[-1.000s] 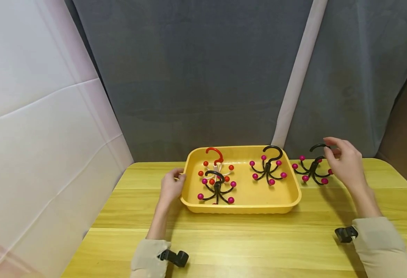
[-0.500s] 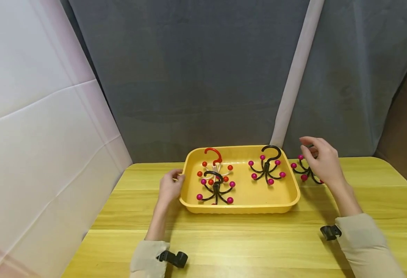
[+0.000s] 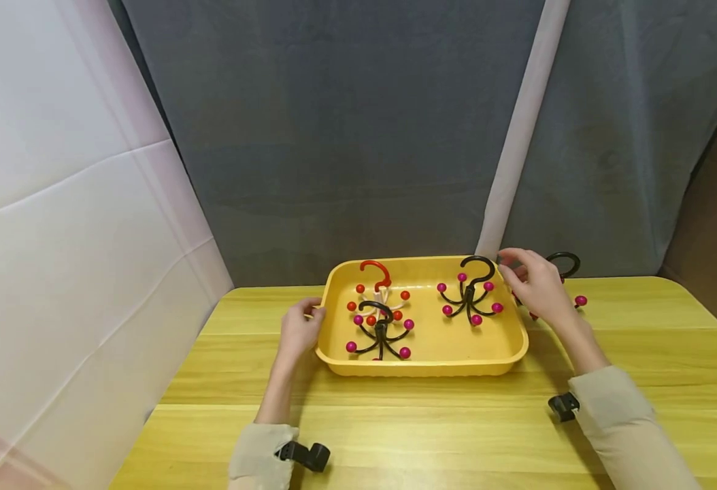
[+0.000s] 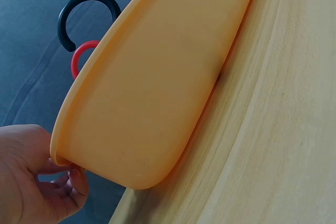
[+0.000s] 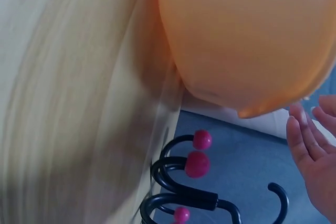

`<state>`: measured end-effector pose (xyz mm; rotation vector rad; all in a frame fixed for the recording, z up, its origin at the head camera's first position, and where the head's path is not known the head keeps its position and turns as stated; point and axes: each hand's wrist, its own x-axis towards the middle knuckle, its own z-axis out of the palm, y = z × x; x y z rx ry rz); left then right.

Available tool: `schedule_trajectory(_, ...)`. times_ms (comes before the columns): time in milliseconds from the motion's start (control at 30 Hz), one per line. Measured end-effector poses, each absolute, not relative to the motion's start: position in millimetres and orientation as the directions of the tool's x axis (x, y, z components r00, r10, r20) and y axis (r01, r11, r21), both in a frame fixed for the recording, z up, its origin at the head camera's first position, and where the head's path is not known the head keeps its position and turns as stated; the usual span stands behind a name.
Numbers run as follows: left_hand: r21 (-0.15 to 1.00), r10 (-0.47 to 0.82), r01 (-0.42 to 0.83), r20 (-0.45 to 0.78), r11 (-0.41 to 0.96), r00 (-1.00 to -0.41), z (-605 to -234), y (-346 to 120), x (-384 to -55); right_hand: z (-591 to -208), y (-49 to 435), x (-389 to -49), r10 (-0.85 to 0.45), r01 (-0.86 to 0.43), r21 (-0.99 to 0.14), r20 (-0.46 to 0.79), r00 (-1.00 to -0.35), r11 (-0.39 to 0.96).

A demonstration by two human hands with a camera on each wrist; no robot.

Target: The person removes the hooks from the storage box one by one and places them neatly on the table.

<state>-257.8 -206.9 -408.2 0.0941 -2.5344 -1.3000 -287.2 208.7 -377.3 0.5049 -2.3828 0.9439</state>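
A yellow plastic tray (image 3: pixel 435 344) holds three multi-arm hook hangers. Two are black with pink ball tips: one black hanger (image 3: pixel 470 296) at the right, one front-left black hanger (image 3: pixel 382 331). Behind the latter, partly covered, is a white hanger with a red hook (image 3: pixel 386 278). My left hand (image 3: pixel 298 332) grips the tray's left rim, fingers curled under it in the left wrist view. My right hand (image 3: pixel 539 284) hovers by the right rim, fingers bent loosely and holding nothing. Behind it, partly hidden, another black hanger (image 5: pixel 202 198) stands outside the tray.
The wooden table (image 3: pixel 395 422) extends in front of the tray and to both sides. A grey cloth (image 3: pixel 358 136) hangs behind its back edge, with a pale strip (image 3: pixel 520 129) running down it. A white panel (image 3: pixel 71 224) stands at the left, a brown one (image 3: pixel 716 204) at the right.
My right hand has moved left, away from the outer black hanger's hook to beside the tray's right rim. My left hand stays on the rim; the hangers hold their places.
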Motion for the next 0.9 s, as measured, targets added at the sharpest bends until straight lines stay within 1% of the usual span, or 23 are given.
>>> schedule_trajectory(167,0.802,-0.194,0.069,0.226,0.593,-0.955,-408,-207,-257,-380,203,-293,-0.179,-0.496,-0.544,0.531,-0.828,0.677)
schedule_trajectory(367,0.805,-0.192,0.075,0.229,0.589,-0.954,-409,-207,-257,-384,197,-299,-0.205,-0.504,-0.550,0.514,-0.833,0.666)
schedule_trajectory(600,0.804,-0.185,0.082,0.232,0.589,-0.955,-409,-208,-258,-386,192,-300,-0.198,-0.480,-0.621,0.467,-0.861,0.620)
schedule_trajectory(900,0.801,-0.179,0.087,0.236,0.593,-0.955,-409,-208,-258,-382,185,-292,-0.155,-0.518,-0.648,0.531,-0.833,0.559)
